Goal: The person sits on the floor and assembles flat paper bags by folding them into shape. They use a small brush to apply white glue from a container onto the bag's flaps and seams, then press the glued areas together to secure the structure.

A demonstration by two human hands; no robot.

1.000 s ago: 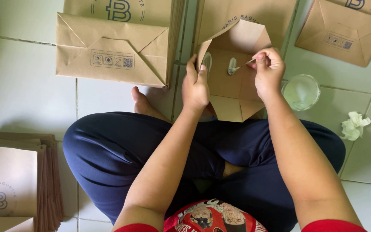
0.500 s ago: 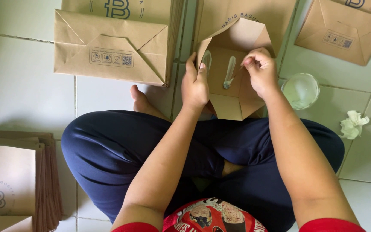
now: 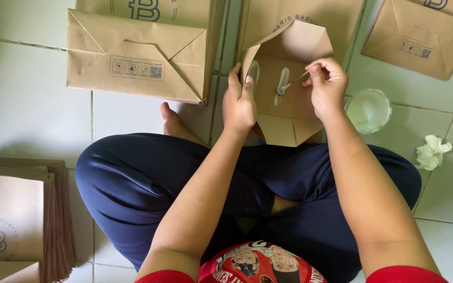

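A half-opened brown paper bag point(image 3: 289, 112) stands between my knees on the tiled floor. My left hand point(image 3: 238, 102) grips its left edge, thumb inside the opening. My right hand point(image 3: 327, 84) pinches a thin paper handle strip point(image 3: 283, 84) that lies against the bag's inner wall. A second pale strip point(image 3: 254, 71) shows inside near the left edge.
A folded brown bag point(image 3: 132, 57) lies flat at the upper left, another point(image 3: 420, 36) at the upper right. A stack of flat bags point(image 3: 17, 220) sits at the lower left. A small round dish of white paste point(image 3: 368, 110) and a crumpled tissue point(image 3: 432, 152) lie right.
My right hand moved in onto the strip inside the bag, pressed it, then drew back slightly to the right, still pinching its end. The left hand kept its hold.
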